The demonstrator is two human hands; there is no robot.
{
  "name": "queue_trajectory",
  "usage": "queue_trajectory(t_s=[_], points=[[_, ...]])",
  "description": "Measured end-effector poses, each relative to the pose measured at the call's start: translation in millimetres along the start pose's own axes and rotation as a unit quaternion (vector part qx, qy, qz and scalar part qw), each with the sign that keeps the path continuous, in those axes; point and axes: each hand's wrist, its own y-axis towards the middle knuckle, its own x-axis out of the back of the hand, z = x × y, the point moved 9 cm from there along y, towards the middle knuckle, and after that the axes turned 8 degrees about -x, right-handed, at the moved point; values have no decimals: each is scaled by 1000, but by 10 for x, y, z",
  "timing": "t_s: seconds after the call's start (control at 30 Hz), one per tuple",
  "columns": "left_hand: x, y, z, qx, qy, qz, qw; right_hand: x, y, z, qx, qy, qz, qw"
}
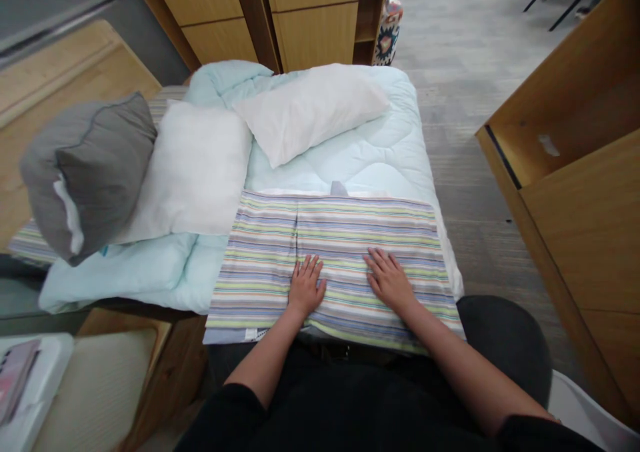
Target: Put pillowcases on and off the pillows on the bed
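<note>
Striped pillowcase [345, 239], banded in green, blue, lilac and cream, lies flat and spread out at the near end of a bed, directly under both hands. Left hand [306, 287] rests palm down on the cloth, fingers slightly spread and pointing away from the person, holding nothing. Right hand [391, 280] lies just beside it, also flat and open on the cloth, fingers angled a little leftward, holding nothing. A vertical crease runs through the fabric just beyond the left hand. A small grey tab [339, 188] peeks out at the far edge of the cloth, beyond both hands.

Under the cloth and stretching away from the hands is a pale blue quilt [395, 145]. Beyond the hands a white pillow [310, 109] lies slantwise on it. Beyond and to the left of the left hand sits a second white pillow [195, 169], and farther left a grey pillow [87, 172] with white showing at its opening. Past the bed stands a wooden cabinet [310, 19]. To the right of the right hand, well apart, is an open wooden unit [575, 172].
</note>
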Motion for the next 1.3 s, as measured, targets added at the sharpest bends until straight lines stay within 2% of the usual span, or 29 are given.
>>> queue_trajectory(t_s=[0.1,0.23,0.43,0.57,0.67,0.7,0.77,0.83,0.9,1.0,1.07,1.13,1.2,1.3], points=[[-53,-3,34,0,-10,-16,1000,-80,-25,-207,-37,-28,-11,999],[-106,2,51,3,-10,-26,1000,-194,-15,-207,-30,-44,-13,998],[-142,1,61,12,-5,-18,1000,-256,-21,-244,-30,-34,-20,999],[-113,-20,51,17,-1,-9,1000,-253,-46,-241,-32,-18,-20,999],[-69,-26,-34,18,7,-4,1000,-209,-84,-217,-34,-12,-29,999],[-52,-16,-67,18,0,-3,1000,-194,-101,-210,-35,-12,-34,999],[10,12,-23,59,-99,-17,993,-170,-138,-203,-39,-13,-45,998],[121,31,205,138,-249,-52,957,-156,-171,-208,-46,-14,-56,997],[345,-1,616,224,-349,-104,904,-153,-192,-216,-51,-12,-66,996],[977,-222,1469,331,-361,-218,844,-162,-193,-229,-51,-7,-76,996],[1427,-493,2045,401,-356,-303,788,-171,-179,-242,-48,-4,-79,996],[1739,-752,2503,462,-361,-352,730,-184,-163,-262,-45,0,-79,996],[1878,-914,2830,512,-386,-366,674,-198,-150,-285,-46,5,-74,996],[1888,-918,3147,562,-431,-354,611,-206,-134,-309,-50,10,-65,997]])
